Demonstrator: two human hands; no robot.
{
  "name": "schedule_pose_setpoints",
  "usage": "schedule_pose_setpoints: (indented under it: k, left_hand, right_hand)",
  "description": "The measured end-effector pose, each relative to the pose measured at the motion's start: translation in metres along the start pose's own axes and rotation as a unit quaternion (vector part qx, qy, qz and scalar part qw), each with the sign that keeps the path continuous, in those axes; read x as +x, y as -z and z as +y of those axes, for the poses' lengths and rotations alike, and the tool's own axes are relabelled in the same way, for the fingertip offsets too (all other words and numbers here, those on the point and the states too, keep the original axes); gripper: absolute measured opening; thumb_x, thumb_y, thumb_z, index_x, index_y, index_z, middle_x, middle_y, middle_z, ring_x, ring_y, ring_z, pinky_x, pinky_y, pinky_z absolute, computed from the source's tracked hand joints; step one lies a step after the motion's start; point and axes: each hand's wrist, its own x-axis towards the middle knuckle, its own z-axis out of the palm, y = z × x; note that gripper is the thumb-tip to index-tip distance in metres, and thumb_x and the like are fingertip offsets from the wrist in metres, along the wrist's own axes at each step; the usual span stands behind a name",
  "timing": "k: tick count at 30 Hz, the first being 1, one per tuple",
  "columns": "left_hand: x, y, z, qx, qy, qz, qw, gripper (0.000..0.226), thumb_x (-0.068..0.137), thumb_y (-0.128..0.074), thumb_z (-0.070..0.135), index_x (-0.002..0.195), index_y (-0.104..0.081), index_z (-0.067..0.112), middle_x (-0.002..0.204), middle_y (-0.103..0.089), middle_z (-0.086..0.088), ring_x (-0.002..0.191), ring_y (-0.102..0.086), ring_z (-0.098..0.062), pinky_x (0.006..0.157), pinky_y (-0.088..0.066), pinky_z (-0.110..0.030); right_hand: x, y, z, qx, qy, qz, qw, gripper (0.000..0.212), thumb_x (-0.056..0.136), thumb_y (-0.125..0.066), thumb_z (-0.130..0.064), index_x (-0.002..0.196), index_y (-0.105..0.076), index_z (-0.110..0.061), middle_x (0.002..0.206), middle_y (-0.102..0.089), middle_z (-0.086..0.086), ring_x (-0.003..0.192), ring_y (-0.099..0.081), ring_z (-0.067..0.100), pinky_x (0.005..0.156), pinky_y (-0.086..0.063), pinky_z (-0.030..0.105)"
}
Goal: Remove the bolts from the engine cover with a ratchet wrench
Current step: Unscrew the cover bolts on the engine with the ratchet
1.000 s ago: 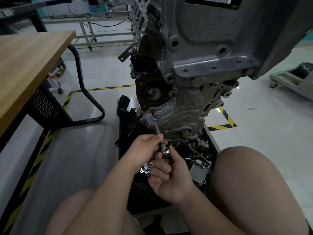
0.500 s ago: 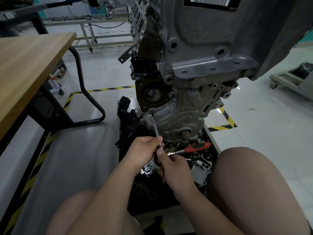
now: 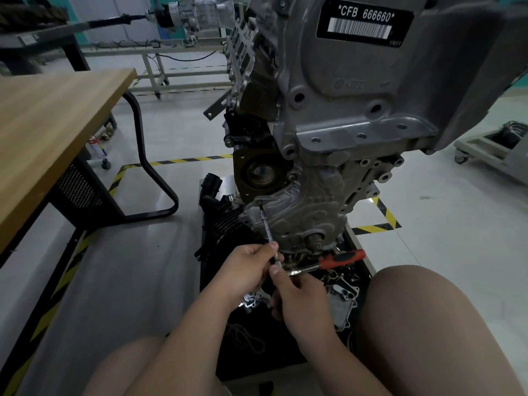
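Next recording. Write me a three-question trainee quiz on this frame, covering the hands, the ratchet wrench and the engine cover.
1. True or false: both hands grip the red handle of the ratchet wrench.
2. The left hand grips: A) the extension bar; B) the red handle; C) the engine cover.
3. Fill the blank: the extension bar's far tip meets the engine cover near its upper ____ corner.
Key: 1 false, the right hand holds the wrench's head end; 2 A; 3 left.
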Motion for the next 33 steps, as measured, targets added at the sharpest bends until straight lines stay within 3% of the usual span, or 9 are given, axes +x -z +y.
schedule_pose_setpoints:
  k: [3,6,9,12,16,20,27,29,33]
  left_hand:
    - [0.0,0.0,0.0,0.007,0.011,-0.019,1.0,0.038,0.099,-0.048,0.039,0.08,-0.074,0.018,0.05,-0.051,0.005,0.039,-0.039,-0.008,0.037,-0.028,-0.017]
    - [0.001,-0.001,0.001,0.008,0.015,-0.025,1.0,0.037,0.099,-0.047,0.038,0.086,-0.073,0.016,0.047,-0.046,0.006,0.041,-0.04,-0.008,0.037,-0.026,-0.017]
    - [0.0,-0.002,0.001,-0.001,0.006,-0.034,0.999,0.033,0.099,-0.048,0.032,0.087,-0.071,0.013,0.044,-0.04,0.008,0.043,-0.041,-0.009,0.038,-0.024,-0.018]
    - [-0.001,-0.003,0.001,-0.005,-0.003,-0.028,1.0,0.032,0.099,-0.05,0.03,0.077,-0.071,0.017,0.044,-0.039,0.008,0.039,-0.042,-0.006,0.036,-0.028,-0.016]
    - [-0.003,-0.003,0.001,-0.013,-0.015,-0.012,1.0,0.032,0.097,-0.055,0.029,0.071,-0.069,0.015,0.042,-0.044,0.007,0.036,-0.042,-0.004,0.037,-0.034,-0.014]
    - [-0.003,-0.003,0.0,-0.017,-0.024,-0.005,1.0,0.031,0.096,-0.056,0.028,0.071,-0.068,0.013,0.043,-0.047,0.005,0.037,-0.043,-0.005,0.038,-0.036,-0.015]
    - [-0.005,-0.003,0.002,-0.019,-0.023,0.005,1.0,0.031,0.095,-0.058,0.028,0.069,-0.068,0.014,0.049,-0.056,0.001,0.042,-0.05,-0.01,0.045,-0.037,-0.017]
    - [-0.005,-0.003,0.001,-0.017,-0.026,0.009,0.999,0.032,0.095,-0.058,0.028,0.067,-0.068,0.014,0.052,-0.056,-0.002,0.045,-0.049,-0.012,0.048,-0.038,-0.02]
    - [-0.005,-0.003,0.002,-0.016,-0.033,0.022,0.999,0.03,0.095,-0.059,0.025,0.071,-0.069,0.009,0.049,-0.059,0.007,0.039,-0.048,0.0,0.04,-0.036,-0.01]
  right_hand:
    - [-0.002,-0.003,-0.003,0.038,-0.036,-0.01,0.999,0.046,0.095,-0.051,-0.044,0.059,-0.069,-0.023,0.052,-0.061,0.006,0.045,-0.055,0.014,0.047,-0.045,0.023]
    - [-0.002,-0.007,-0.008,0.136,-0.127,-0.055,0.981,0.055,0.1,-0.043,-0.047,0.06,-0.073,-0.023,0.049,-0.054,0.008,0.041,-0.048,0.019,0.046,-0.041,0.027]
    - [0.001,-0.005,-0.011,0.317,-0.245,-0.105,0.91,0.053,0.094,-0.047,-0.056,0.061,-0.068,-0.02,0.045,-0.041,0.001,0.036,-0.033,0.015,0.042,-0.033,0.023]
    - [0.001,-0.004,-0.012,0.426,-0.294,-0.152,0.842,0.05,0.089,-0.05,-0.06,0.065,-0.06,-0.018,0.042,-0.034,-0.005,0.033,-0.028,0.01,0.038,-0.03,0.021]
    - [0.0,-0.005,-0.011,0.469,-0.304,-0.166,0.812,0.049,0.087,-0.051,-0.058,0.065,-0.058,-0.015,0.039,-0.034,-0.006,0.03,-0.031,0.008,0.034,-0.031,0.02]
    - [0.002,-0.007,-0.01,0.438,-0.292,-0.165,0.834,0.048,0.085,-0.052,-0.06,0.065,-0.057,-0.017,0.041,-0.033,-0.006,0.032,-0.029,0.008,0.036,-0.03,0.02]
    - [0.002,-0.009,-0.002,0.284,-0.203,-0.099,0.932,0.047,0.093,-0.049,-0.056,0.07,-0.067,-0.019,0.047,-0.038,0.0,0.038,-0.033,0.013,0.042,-0.033,0.022]
    - [0.002,-0.008,-0.001,0.208,-0.155,-0.078,0.963,0.052,0.095,-0.048,-0.054,0.06,-0.067,-0.019,0.047,-0.042,0.003,0.039,-0.038,0.015,0.045,-0.036,0.025]
    - [0.001,-0.004,-0.001,0.029,-0.053,-0.024,0.998,0.05,0.091,-0.054,-0.05,0.052,-0.057,-0.019,0.046,-0.049,0.002,0.041,-0.046,0.013,0.046,-0.04,0.024]
